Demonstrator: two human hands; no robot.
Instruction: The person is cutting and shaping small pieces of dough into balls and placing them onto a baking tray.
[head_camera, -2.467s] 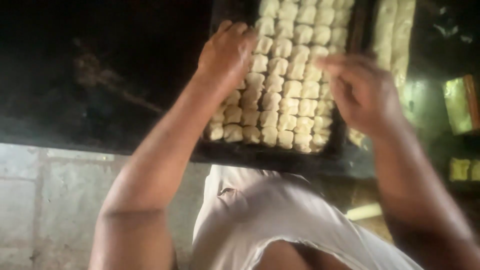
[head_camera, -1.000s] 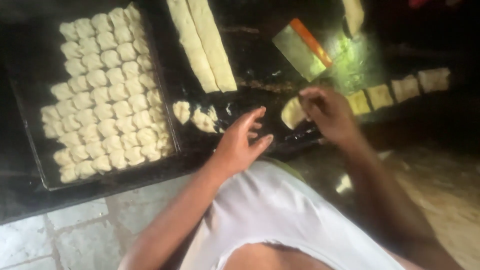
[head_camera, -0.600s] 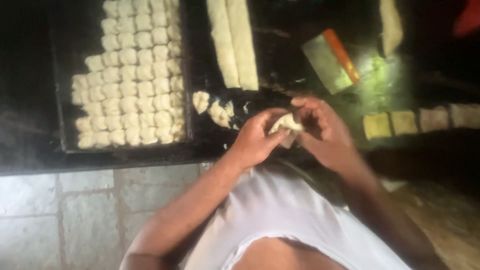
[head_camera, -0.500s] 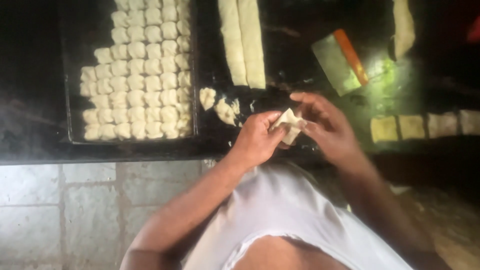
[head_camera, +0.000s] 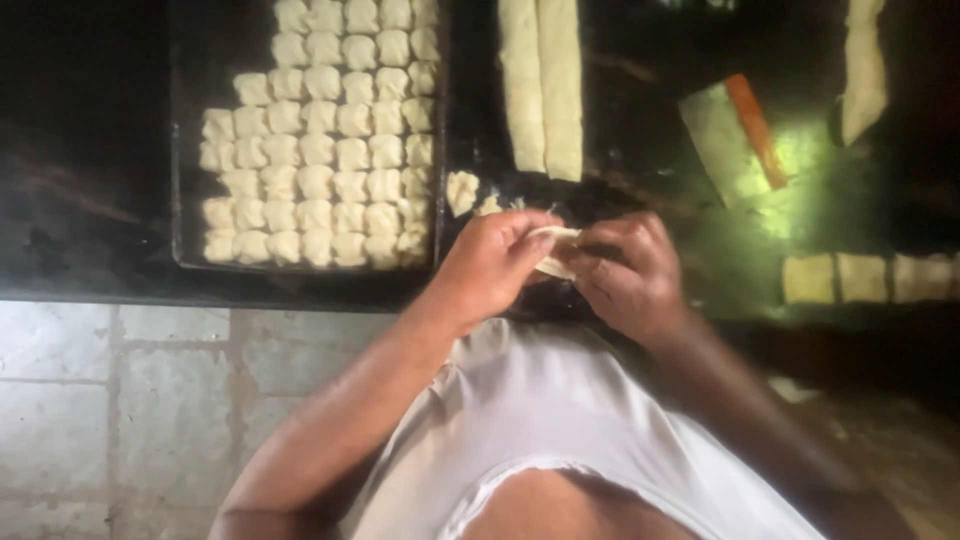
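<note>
Dark worktop (head_camera: 90, 200), baking tray (head_camera: 180, 150) (dough-filled), dough strips (head_camera: 542, 85), scraper (head_camera: 730, 125), cut squares (head_camera: 860, 277)

1. The dough piece (head_camera: 556, 250) held between both hands is seen as pale cream
2. The shaped pieces (head_camera: 320, 140) are laid in a grid of cream squares on a black tray (head_camera: 185, 150)
3. Two long dough strips (head_camera: 542, 85) are shown in the same pale cream against the dark, nearly black table (head_camera: 90, 150)
4. The scraper (head_camera: 722, 138) is marked by a grey-green blade and an orange handle
5. A white garment is worn; the floor (head_camera: 120, 400) is tiled in mottled grey
</note>
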